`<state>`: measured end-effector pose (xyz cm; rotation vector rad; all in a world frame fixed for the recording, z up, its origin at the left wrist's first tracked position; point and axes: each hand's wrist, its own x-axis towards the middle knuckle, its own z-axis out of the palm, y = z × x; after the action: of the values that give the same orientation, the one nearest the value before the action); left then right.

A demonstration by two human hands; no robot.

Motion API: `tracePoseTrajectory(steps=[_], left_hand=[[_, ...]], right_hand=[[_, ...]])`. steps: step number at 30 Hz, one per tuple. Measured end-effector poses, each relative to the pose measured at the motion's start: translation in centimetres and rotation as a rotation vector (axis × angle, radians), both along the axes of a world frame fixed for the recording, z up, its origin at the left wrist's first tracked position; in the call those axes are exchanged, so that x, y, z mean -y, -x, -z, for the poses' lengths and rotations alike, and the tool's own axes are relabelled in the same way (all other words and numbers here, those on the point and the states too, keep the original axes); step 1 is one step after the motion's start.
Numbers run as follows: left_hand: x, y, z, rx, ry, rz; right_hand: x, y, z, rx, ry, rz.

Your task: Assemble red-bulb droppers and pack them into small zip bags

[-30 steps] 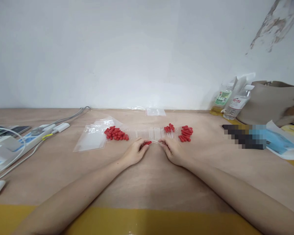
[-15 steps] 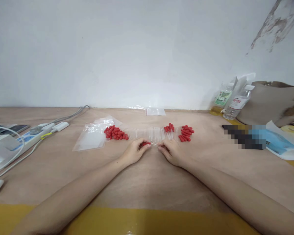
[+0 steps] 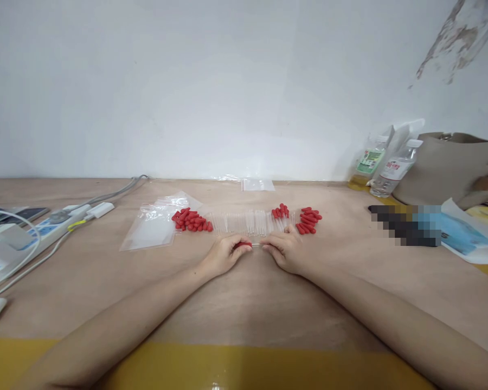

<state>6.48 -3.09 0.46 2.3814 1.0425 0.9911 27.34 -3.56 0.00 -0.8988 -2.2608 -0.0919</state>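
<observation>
Between thumb and fingers, my left hand [image 3: 226,254] is closed on a red rubber dropper bulb [image 3: 246,245], mostly covered by the fingers. My right hand [image 3: 285,250] pinches a thin clear dropper tube [image 3: 256,245], whose left end meets the bulb's mouth; whether it is inside cannot be seen. Just beyond both hands lies a row of clear tubes [image 3: 239,221]. A heap of loose red bulbs [image 3: 192,220] sits at its left end. Some red bulbs [image 3: 280,210] rest over the tubes at the right, and another cluster of bulbs [image 3: 309,220] lies farther right.
Clear plastic bags [image 3: 150,225] lie left of the bulbs, and a small zip bag [image 3: 258,185] is by the wall. A power strip [image 3: 44,232] with cables is at far left. Bottles [image 3: 395,169], a grey bag [image 3: 443,168] and a blue packet [image 3: 467,233] stand or lie at right.
Both hands have come slightly nearer to me. The bulb and tube now lie more in one level line, and a right-hand finger is raised more.
</observation>
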Motion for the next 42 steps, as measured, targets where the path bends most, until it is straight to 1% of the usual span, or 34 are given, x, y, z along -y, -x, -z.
tracePoseTrajectory(steps=[2,5,10,16,19,22,24,25,27,29,30,33,35,37,40,42], left_hand=[[0.0,0.0,0.0,0.000,-0.035,-0.006],[0.1,0.0,0.0,0.001,-0.080,-0.011],[0.1,0.0,0.2,-0.038,-0.138,0.014],[-0.1,0.1,0.6,-0.073,-0.197,0.051],[-0.3,0.1,0.4,-0.102,-0.230,0.086],[-0.6,0.5,-0.1,-0.129,-0.276,0.084],[-0.9,1.1,-0.6,-0.146,-0.323,0.008],[-1.1,1.6,-0.9,-0.159,-0.347,-0.058],[-1.7,2.7,-1.6,-0.207,-0.374,-0.222],[-2.4,3.9,-2.3,-0.292,-0.354,-0.381],[-2.8,4.5,-2.6,-0.342,-0.333,-0.448],[-3.4,5.6,-3.4,-0.465,-0.254,-0.591],[-3.5,5.9,-3.8,-0.508,-0.202,-0.640],[-3.5,6.0,-4.0,-0.528,-0.159,-0.661],[-3.5,6.1,-4.1,-0.549,-0.126,-0.665],[-3.6,6.2,-4.1,-0.564,-0.127,-0.668]], right_hand=[[0.1,0.2,0.1,0.031,-0.043,0.025],[0.4,0.5,-0.1,0.054,-0.037,0.043],[0.5,0.8,-0.6,0.079,0.068,0.026],[0.3,1.0,-0.5,0.109,0.221,-0.015],[0.5,1.1,-1.1,0.134,0.264,-0.004],[0.6,0.9,-2.3,0.173,0.216,0.024],[0.3,0.5,-3.1,0.162,0.196,0.089],[-0.1,0.2,-3.4,0.130,0.218,0.146],[-1.3,-0.6,-4.0,0.025,0.321,0.293],[-2.8,-1.4,-4.5,-0.065,0.440,0.462],[-3.6,-1.7,-4.8,-0.070,0.474,0.552],[-5.6,-1.7,-5.2,0.000,0.484,0.781],[-6.5,-1.1,-5.1,0.082,0.469,0.860],[-7.0,-0.4,-4.7,0.153,0.464,0.895],[-7.2,0.2,-4.0,0.209,0.483,0.923],[-7.2,0.0,-3.9,0.219,0.495,0.915]])
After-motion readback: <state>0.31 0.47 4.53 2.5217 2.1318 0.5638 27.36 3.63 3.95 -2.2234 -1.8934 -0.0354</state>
